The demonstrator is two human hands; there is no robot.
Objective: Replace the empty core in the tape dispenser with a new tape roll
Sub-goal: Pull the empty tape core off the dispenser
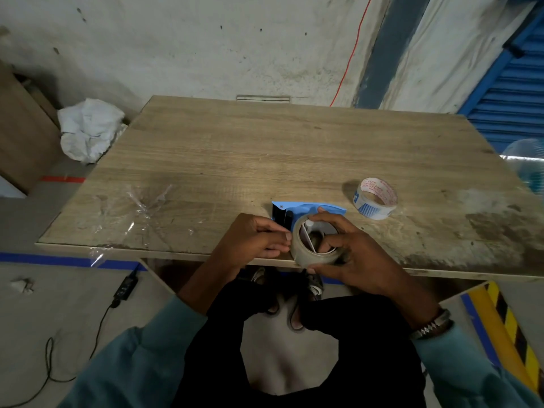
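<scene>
Now your right hand point(350, 248) grips the tape roll point(312, 248) on the dispenser point(306, 209) at lower centre; your left hand point(256, 240) pinches its edge; the empty core point(375, 198) at right reads "TAPE".

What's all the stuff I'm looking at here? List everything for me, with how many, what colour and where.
Table: one, light wood, centre.
Tape dispenser: one, blue and black, on the table's near edge, under the hands.
New tape roll: one, clear brownish, on the dispenser, between the hands.
Empty core: one, white with red and blue print, on the table right of the dispenser.
Plastic wrap: one crumpled clear sheet, table's near left.
White sack: one, floor left of the table.
Power adapter: one, black with cable, floor near left.
Orange cable: one, on the back wall.
Left hand: fingers at the roll's left side.
Right hand: grips the roll.
</scene>
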